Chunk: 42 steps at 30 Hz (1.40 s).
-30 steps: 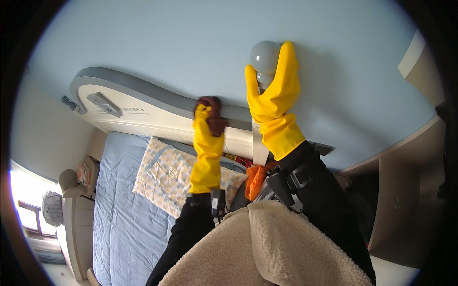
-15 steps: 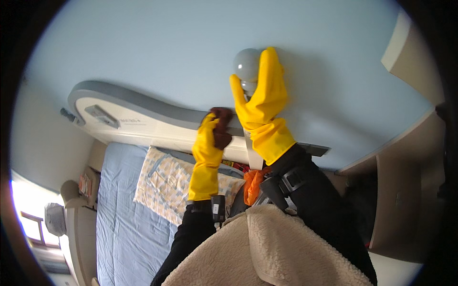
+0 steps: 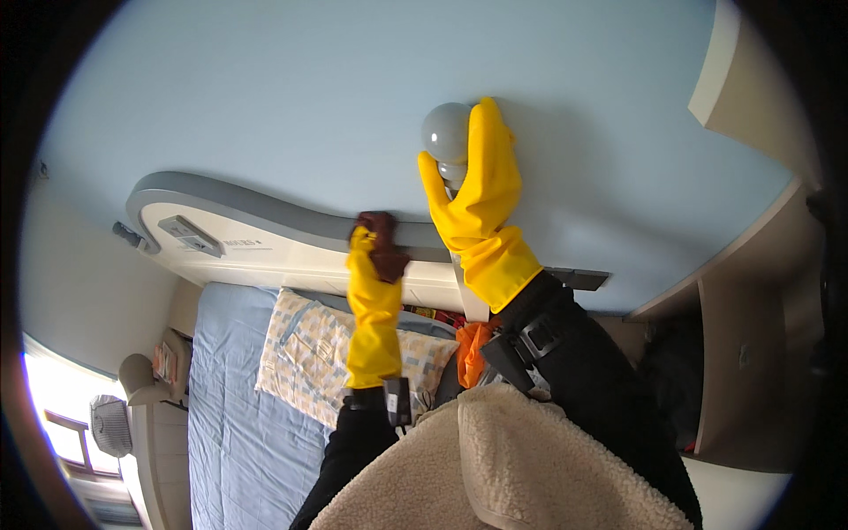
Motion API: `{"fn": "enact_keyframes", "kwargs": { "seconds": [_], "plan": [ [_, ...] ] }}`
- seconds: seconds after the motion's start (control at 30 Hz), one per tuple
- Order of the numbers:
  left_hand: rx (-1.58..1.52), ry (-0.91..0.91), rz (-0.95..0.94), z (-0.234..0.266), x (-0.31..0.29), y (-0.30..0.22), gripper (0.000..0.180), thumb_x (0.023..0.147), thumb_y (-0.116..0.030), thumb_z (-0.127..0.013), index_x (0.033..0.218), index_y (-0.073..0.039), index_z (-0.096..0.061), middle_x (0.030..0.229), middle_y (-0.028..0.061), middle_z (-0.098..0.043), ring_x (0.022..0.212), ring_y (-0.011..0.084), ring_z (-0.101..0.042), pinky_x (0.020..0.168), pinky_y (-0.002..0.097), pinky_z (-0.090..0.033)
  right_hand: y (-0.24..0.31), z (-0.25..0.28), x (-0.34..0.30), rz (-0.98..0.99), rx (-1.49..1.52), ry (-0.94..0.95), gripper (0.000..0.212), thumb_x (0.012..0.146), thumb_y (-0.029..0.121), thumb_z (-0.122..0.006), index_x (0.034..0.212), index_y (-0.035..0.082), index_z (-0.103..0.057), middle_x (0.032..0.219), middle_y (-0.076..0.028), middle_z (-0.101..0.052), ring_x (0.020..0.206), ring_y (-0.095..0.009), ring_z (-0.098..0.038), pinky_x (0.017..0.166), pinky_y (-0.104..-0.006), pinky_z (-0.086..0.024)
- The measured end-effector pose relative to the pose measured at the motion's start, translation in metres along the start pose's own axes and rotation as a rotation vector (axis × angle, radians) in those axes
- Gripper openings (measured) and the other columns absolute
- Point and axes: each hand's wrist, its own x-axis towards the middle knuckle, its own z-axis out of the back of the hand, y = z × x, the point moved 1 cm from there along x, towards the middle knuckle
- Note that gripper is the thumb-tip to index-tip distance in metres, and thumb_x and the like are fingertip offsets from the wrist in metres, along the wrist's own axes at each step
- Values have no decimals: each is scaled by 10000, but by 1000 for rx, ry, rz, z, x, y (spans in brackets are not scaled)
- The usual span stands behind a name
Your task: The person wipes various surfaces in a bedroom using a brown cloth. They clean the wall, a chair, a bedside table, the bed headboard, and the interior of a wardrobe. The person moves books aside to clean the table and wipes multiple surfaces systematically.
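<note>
My right hand (image 3: 481, 199), in a yellow rubber glove, is closed around a glossy grey ball knob (image 3: 444, 132) on top of a post at the headboard's right end. The thumb lies on the left of its neck, and the fingers run up the right side. My left hand (image 3: 373, 309), in a matching glove, grips a bunched dark brown cloth (image 3: 383, 249). That cloth lies against the curved grey top edge of the headboard (image 3: 265, 203), left of the post. The gloved left fingertips are partly hidden by the cloth.
Below the headboard is a bed with a blue sheet (image 3: 230, 389) and a checked pillow (image 3: 305, 349). An orange cloth (image 3: 473, 349) lies near the post. Wooden shelving (image 3: 742, 371) stands on the right; a grey cap (image 3: 110, 424) hangs at the left near a bright window.
My left hand has moved left along the headboard's grey edge with the brown cloth. The right hand keeps its hold on the ball knob, while the whole view has shifted slightly.
</note>
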Motion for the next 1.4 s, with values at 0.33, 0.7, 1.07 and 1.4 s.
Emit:
{"fn": "enact_keyframes", "kwargs": {
  "seconds": [0.33,0.7,1.07,1.4],
  "plan": [
    [-343,-19,-58,-17,-21,-69,492,896,-78,-776,1349,-14,-594,1398,245,-650,1280,418,-634,1073,443,-491,2,1,0,-25,-11,29,750,828,259,-894,1466,30,-574,1476,-261,-605,1237,-494,-639,1110,-568,-497],
    [-436,2,30,9,7,2,481,842,29,-639,1316,-38,-686,1352,156,-695,1333,358,-604,1178,404,-435,-1,2,-2,-7,-9,15,749,837,253,-890,1471,28,-562,1475,-262,-598,1238,-496,-633,1099,-562,-499],
    [129,-35,-15,33,20,28,533,760,-29,-661,1293,-39,-690,1312,241,-667,1266,477,-580,1114,481,-475,0,2,-2,-8,14,12,763,838,251,-890,1482,16,-555,1467,-278,-605,1231,-497,-643,1099,-568,-497],
    [-319,-165,-40,-14,-27,-83,364,859,-61,-705,1221,-19,-697,1225,245,-690,1164,422,-669,966,420,-551,3,6,2,36,-30,51,802,846,190,-880,1497,-75,-493,1385,-284,-631,1186,-498,-654,1012,-501,-549]
  ]
}}
